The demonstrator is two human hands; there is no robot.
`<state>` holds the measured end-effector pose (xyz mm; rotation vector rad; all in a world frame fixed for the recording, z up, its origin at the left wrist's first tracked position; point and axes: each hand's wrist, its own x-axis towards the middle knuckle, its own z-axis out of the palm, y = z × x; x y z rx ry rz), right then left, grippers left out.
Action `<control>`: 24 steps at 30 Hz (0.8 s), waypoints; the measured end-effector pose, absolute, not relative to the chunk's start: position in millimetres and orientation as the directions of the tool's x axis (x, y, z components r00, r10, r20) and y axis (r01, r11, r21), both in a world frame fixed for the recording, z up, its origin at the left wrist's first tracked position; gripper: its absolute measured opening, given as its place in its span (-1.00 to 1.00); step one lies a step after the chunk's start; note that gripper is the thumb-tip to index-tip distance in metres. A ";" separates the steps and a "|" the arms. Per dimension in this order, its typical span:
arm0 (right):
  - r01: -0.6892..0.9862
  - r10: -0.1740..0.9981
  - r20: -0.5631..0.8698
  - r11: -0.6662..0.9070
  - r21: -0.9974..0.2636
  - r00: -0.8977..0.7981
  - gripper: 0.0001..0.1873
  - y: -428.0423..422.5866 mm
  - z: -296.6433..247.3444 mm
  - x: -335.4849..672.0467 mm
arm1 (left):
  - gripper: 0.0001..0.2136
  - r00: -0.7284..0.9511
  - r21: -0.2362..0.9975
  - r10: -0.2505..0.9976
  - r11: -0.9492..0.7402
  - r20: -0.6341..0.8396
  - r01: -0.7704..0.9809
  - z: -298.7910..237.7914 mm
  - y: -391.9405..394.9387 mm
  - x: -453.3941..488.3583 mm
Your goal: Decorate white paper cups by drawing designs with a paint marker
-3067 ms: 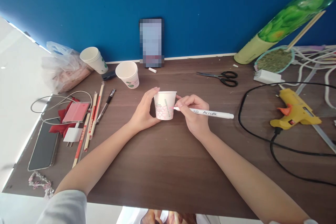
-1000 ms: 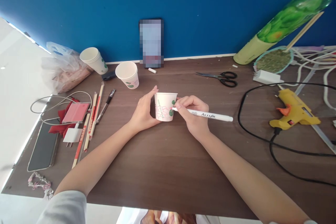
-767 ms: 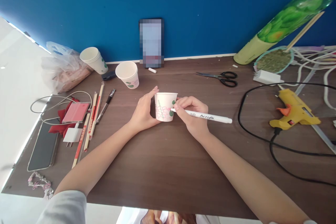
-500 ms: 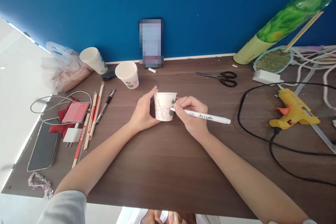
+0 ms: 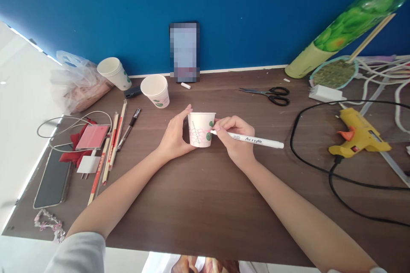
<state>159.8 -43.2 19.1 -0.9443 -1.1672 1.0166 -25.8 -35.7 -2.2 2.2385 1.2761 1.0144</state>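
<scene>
A white paper cup (image 5: 201, 124) with pink line patterns and green leaf prints stands upright on the brown table in front of me. My left hand (image 5: 175, 135) grips its left side, thumb near the base and fingers at the rim and behind. My right hand (image 5: 235, 138) pinches a white acrylic marker (image 5: 256, 140), lying nearly level with its tip at the cup's right side, by the green leaves. The marker's white cap (image 5: 185, 85) seems to lie below the propped phone (image 5: 184, 53).
Stacked paper cups (image 5: 155, 91), a black pen (image 5: 128, 130), wrapped chopsticks (image 5: 107, 153) and a flat phone (image 5: 53, 177) lie to the left. Scissors (image 5: 269, 95) lie behind my right hand. A yellow glue gun (image 5: 357, 134) with black cord and a tilted green bottle (image 5: 346, 25) occupy the right.
My right hand and the marker have shifted slightly to the right along the cup's side. The left hand and the cup stay in place.
</scene>
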 end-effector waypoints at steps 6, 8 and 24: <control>-0.152 0.961 0.256 0.269 -0.951 0.100 -0.66 -42.5 21.5 159.6 | -0.10 0.335 0.622 0.851 -0.524 0.404 0.582 -1.4 -35.3 -25.9; -0.157 0.960 0.261 0.274 -0.949 0.098 -0.67 -42.5 22.5 159.8 | -0.10 0.333 0.623 0.852 -0.523 0.404 0.582 -1.7 -35.2 -25.9; -0.258 0.970 0.227 0.242 -0.935 0.088 -0.63 -39.7 14.5 161.7 | -0.07 0.343 0.662 0.847 -0.531 0.405 0.530 -1.9 -34.8 -25.7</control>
